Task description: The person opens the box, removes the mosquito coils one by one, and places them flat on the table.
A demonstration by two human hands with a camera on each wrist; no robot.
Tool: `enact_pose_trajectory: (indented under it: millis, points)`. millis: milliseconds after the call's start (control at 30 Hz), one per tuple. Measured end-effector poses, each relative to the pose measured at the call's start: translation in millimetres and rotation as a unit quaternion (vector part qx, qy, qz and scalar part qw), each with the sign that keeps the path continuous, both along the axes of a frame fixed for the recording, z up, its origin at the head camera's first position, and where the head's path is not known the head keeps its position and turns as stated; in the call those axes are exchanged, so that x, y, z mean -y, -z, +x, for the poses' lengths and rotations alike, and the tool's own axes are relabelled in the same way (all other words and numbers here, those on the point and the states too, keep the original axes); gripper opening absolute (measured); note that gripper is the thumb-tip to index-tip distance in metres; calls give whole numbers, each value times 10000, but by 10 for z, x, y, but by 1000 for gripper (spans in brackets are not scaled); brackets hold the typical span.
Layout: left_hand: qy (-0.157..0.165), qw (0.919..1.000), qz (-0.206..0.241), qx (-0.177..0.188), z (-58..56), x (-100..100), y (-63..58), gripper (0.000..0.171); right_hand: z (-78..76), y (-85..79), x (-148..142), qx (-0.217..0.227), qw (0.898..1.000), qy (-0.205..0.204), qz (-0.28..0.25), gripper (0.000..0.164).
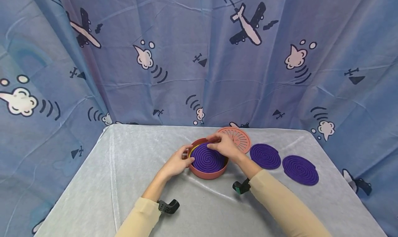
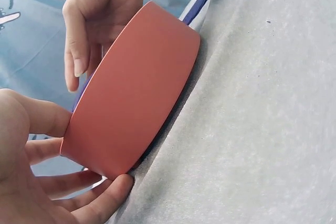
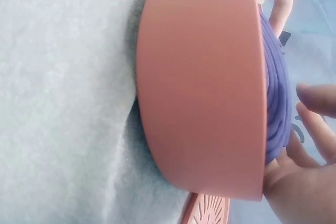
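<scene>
A round terracotta-coloured box (image 1: 207, 175) rests on the table, with a purple spiral coaster (image 1: 207, 158) lying in its top, slightly above the rim on one side. My left hand (image 1: 176, 163) holds the box's left side; in the left wrist view its fingers (image 2: 100, 192) touch the outer wall and lower edge. My right hand (image 1: 226, 146) reaches over the far right rim. Its fingers touch the coaster's edge, and the thumb (image 3: 317, 99) stands off it, pinching nothing. A thin yellow edge shows inside the box, under the coaster.
Behind my right hand lies a slotted terracotta disc (image 1: 240, 140). Two more purple spiral coasters (image 1: 265, 156) lie to the right on the pale cloth-covered table (image 1: 149, 143). A blue printed curtain (image 1: 174, 57) hangs at the back and sides.
</scene>
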State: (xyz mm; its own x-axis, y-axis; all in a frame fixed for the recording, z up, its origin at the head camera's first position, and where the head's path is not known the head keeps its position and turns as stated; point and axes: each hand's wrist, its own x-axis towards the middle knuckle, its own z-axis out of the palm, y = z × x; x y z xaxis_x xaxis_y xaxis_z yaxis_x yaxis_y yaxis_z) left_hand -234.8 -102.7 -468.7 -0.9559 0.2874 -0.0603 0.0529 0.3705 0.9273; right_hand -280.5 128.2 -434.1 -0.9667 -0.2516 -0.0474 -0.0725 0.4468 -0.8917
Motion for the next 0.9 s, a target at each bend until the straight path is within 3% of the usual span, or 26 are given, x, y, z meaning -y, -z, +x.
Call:
enact_pose_trajectory:
  millis: [267,667,900]
  points:
    - [69,10000,-19,-10,0,7,14,53,24,2,11,500,9986,92,-164,29]
    - [57,10000,74,-4,-13,-2,25,52,61,-17,-15,549,9984,-102,0,35]
    - [36,10000,45,6,-11,5,29,54,68,-50,-48,417,9990,167,3,32]
